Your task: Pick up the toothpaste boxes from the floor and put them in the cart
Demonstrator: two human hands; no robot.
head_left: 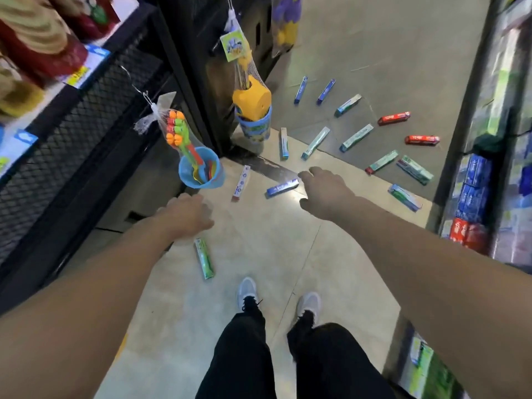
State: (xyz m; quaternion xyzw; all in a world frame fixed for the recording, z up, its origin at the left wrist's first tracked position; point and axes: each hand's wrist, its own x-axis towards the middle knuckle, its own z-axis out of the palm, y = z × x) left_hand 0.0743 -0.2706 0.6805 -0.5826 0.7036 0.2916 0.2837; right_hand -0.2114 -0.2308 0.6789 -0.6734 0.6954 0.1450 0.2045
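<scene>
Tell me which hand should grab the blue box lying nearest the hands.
Right. The right hand hovers just beside the blue box, empty. The left hand is farther, nearer the green box.

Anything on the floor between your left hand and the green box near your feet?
No. In the head view the left hand hangs just above the green box; only bare floor shows between them.

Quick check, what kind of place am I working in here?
Most likely a shop aisle: stocked shelves of boxed goods on the right, netted toy sets hanging from a rack, price tags on the left shelf edge, toothpaste boxes scattered on the floor.
</scene>
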